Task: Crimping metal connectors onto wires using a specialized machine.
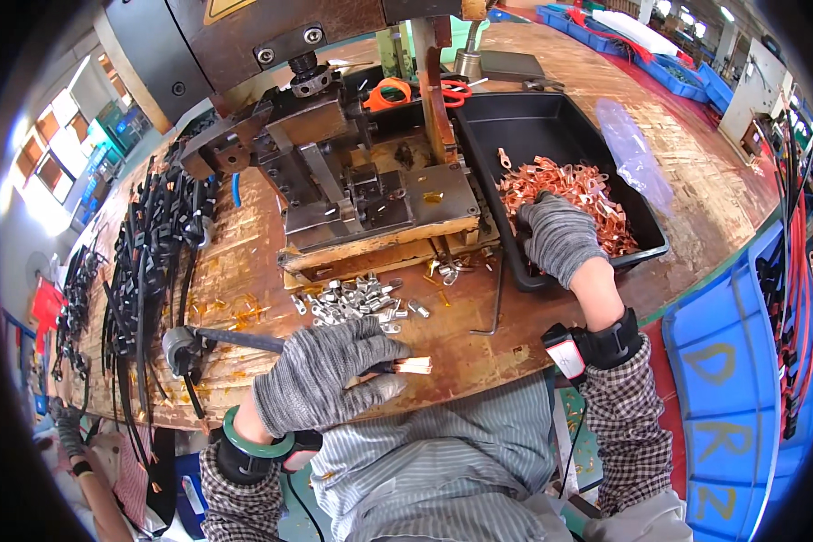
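My left hand (327, 372), in a grey knit glove, grips a thick black cable (235, 340) near its end; bare copper strands (414, 365) stick out past my fingers. My gloved right hand (558, 237) reaches into a black plastic tray (524, 126) and rests on a heap of copper cable lugs (576, 191), fingers curled down into them; whether it holds one is hidden. A pile of silver lugs (352, 302) lies on the wooden bench between my hands, in front of a metal crimping press (352, 181).
Bundles of black cables (149, 262) lie along the bench's left side. Orange-handled scissors (405, 90) sit behind the press. An L-shaped hex key (495, 307) lies near the tray. A blue crate (736, 379) stands at my right, and a clear plastic bag (637, 154) lies beside the tray.
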A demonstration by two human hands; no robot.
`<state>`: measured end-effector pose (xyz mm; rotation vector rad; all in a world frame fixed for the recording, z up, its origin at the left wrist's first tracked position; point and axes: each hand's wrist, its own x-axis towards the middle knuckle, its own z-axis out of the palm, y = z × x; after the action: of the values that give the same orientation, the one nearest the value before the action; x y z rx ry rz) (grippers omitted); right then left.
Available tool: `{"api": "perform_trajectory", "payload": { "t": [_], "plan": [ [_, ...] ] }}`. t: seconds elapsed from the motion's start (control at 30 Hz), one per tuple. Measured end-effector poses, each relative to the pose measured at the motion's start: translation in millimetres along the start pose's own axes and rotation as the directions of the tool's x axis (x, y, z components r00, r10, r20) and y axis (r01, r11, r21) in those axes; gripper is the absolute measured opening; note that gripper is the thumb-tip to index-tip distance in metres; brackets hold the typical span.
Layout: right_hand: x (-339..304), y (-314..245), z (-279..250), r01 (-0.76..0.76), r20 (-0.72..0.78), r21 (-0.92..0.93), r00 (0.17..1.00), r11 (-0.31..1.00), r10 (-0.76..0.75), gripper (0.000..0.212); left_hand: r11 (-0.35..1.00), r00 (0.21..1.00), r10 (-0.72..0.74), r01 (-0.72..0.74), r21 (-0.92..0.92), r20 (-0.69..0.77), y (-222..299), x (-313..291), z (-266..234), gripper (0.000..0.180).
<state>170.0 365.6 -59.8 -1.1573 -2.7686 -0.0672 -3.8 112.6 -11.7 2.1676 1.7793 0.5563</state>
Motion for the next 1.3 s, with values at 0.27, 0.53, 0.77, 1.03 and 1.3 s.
{"api": "perform_trajectory", "payload": {
  "t": [0.27, 0.53, 0.77, 1.03, 1.3],
  "plan": [
    [1.5, 11.0, 18.2, 0.04, -0.201, 0.136, 0.98, 0.99, -0.012, 0.012, 0.999, 0.999, 0.02, -0.019, 0.043, -0.036, -1.9, -3.0, 7.7, 0.024],
    [6.9, 34.8, 34.3, 0.084, -0.21, 0.741, 0.971, 0.667, 0.111, 0.015, 0.991, 0.998, 0.041, -0.035, 0.132, -0.042, 3.2, -1.9, 8.5, 0.028],
    [3.1, 31.7, 21.2, 0.011, -0.125, 0.876, 0.971, 0.482, 0.204, 0.022, 0.994, 0.991, 0.073, -0.062, 0.094, -0.113, -0.5, -5.3, 11.9, 0.03],
    [-0.6, 26.5, 12.7, -0.054, -0.06, 0.91, 0.964, 0.412, 0.26, 0.02, 0.997, 0.989, 0.053, -0.045, 0.063, -0.136, 3.0, -7.0, 7.7, 0.027],
    [-1.1, 32.1, 16.5, 0.081, -0.156, 0.903, 0.977, 0.422, 0.147, 0.016, 1.0, 0.992, 0.017, -0.017, 0.006, -0.121, 6.9, -5.4, 3.4, 0.028]
  ]
}}
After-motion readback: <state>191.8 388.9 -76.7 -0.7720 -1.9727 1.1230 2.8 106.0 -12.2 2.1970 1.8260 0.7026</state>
